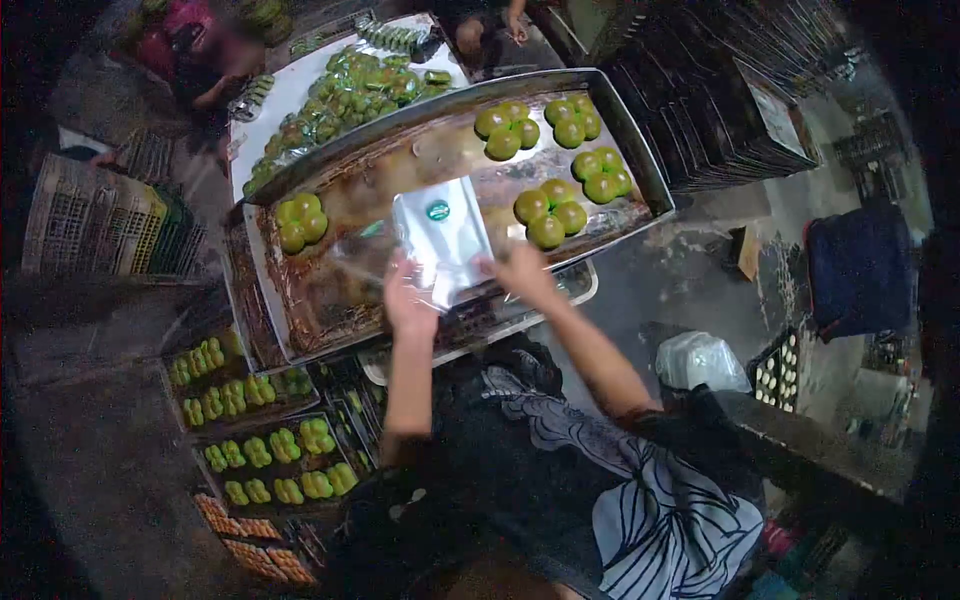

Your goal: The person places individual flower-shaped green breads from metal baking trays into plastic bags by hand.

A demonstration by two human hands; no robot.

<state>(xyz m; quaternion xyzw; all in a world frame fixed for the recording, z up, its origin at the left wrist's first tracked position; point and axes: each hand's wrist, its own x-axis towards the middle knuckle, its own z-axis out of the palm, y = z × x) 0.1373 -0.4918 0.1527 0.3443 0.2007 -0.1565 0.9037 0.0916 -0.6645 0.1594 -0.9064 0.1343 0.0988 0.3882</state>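
A clear plastic bag (pixel 445 225) with a round green label is held over the rusty metal tray (pixel 375 180). My left hand (pixel 408 295) grips the bag's lower left side. At its lower right edge, my right hand (pixel 520 272) is closed, its fingertips on the bag and slightly blurred. Green round fruits stand in clusters of several on the tray: one cluster (pixel 301 222) at the left end, another (pixel 550 213) just right of the bag, and more at the right end.
Behind the tray, a white table (pixel 250 140) bears many bagged green fruits. Two people are partly visible beyond it. Crates of green fruit (pixel 265 435) stand at lower left, stacked dark trays (pixel 715 110) at upper right, and a clear plastic bundle (pixel 700 362) at right.
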